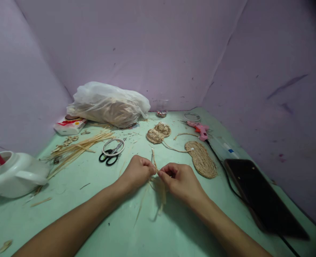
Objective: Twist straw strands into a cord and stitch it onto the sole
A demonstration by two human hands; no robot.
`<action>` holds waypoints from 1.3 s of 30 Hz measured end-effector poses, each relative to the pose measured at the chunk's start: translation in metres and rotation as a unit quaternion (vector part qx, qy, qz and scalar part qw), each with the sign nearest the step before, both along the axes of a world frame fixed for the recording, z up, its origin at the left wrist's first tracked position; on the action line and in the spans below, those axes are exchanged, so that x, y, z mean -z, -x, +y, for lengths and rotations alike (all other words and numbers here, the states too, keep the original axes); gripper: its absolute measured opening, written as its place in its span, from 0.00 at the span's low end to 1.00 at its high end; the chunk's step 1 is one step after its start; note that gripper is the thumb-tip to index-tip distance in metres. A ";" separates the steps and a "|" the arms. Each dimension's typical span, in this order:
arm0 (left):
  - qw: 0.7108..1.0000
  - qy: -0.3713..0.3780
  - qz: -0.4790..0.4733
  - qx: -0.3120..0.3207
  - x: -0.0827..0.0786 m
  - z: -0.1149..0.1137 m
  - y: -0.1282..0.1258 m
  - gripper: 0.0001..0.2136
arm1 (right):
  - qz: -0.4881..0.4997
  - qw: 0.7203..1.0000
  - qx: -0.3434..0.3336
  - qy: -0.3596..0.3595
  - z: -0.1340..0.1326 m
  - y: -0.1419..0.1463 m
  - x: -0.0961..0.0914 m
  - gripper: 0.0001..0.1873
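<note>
My left hand pinches a short twisted cord of straw-like fibre near the middle of the table. Close beside it, my right hand grips the same cord between thumb and fingertips. The cord's finished end points up and away from me, while loose pale strands hang below my fingers. Beyond my hands lies a coiled, woven fibre piece shaped like two joined rounds. A thin cord links it to a flat, sole-shaped woven piece on the right.
Black-handled scissors lie under a pale ring, near loose straw strips. A pink glue gun trails its cable past a dark phone-like slab. A white pot, plastic bag and bead jar stand around.
</note>
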State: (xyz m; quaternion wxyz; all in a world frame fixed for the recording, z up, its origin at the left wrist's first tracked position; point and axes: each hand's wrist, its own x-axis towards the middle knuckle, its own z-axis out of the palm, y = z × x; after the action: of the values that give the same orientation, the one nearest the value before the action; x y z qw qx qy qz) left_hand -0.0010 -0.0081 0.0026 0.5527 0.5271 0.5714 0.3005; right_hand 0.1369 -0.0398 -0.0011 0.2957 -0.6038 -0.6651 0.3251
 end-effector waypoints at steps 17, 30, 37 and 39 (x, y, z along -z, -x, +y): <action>0.989 0.074 -0.073 -0.106 0.000 -0.005 -0.009 0.02 | -0.072 0.989 -0.079 -0.106 -0.009 0.004 0.006 0.12; 0.997 -0.059 0.008 0.056 -0.007 -0.025 -0.009 0.07 | 0.460 0.840 0.138 0.255 0.028 -0.023 0.005 0.08; 0.989 -0.058 0.053 0.122 -0.010 -0.032 -0.011 0.07 | 0.472 0.841 0.139 0.223 0.033 -0.031 0.002 0.05; 0.987 -0.066 0.063 0.130 -0.010 -0.031 -0.011 0.08 | 0.474 0.844 0.142 0.208 0.033 -0.032 0.001 0.04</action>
State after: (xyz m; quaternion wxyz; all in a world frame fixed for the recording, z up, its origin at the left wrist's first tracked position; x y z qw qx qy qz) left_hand 0.0096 -0.0393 0.0122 0.5135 0.6502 0.5108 0.2295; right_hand 0.1685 -0.0068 -0.0020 0.4855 -0.5114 -0.2673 0.6568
